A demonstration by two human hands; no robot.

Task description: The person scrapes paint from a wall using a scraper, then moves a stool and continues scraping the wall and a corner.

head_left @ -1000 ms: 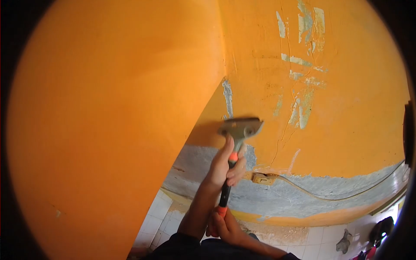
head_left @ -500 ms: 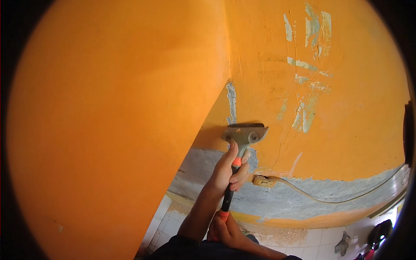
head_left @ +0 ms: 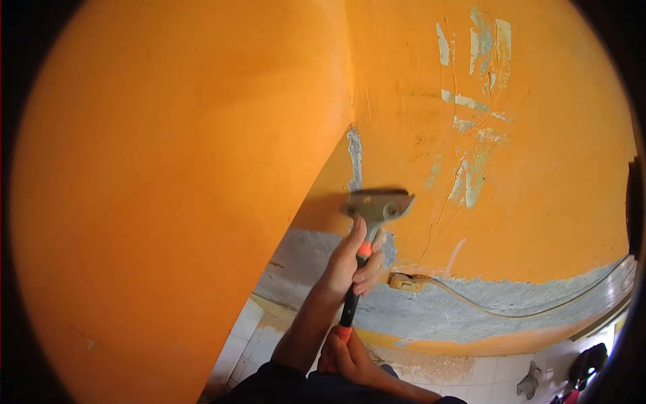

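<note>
A long-handled wall scraper [head_left: 378,204] with a wide grey head and a black and orange handle is held against or close to the orange wall [head_left: 404,161]. My left hand [head_left: 360,259] wraps around the handle just below the head, its thumb lying along the neck. Lower down, my right hand [head_left: 344,353] is closed around the orange butt of the handle. Above the blade runs a narrow grey strip of stripped wall [head_left: 355,158], and another grey patch [head_left: 390,250] shows beside my left fingers.
A large orange wall face [head_left: 161,202] fills the left side. A yellowish socket box [head_left: 406,282] with a cable [head_left: 484,312] sits low on the wall, over a grey bare band [head_left: 538,296]. White floor tiles [head_left: 481,370], a grey rag-like thing [head_left: 529,381] and a dark object [head_left: 588,365] lie below.
The whole view has shifted slightly, so the wall, hands and scraper appear a little further left. Both hands keep the same hold on the scraper, whose head stays below the grey strip.
</note>
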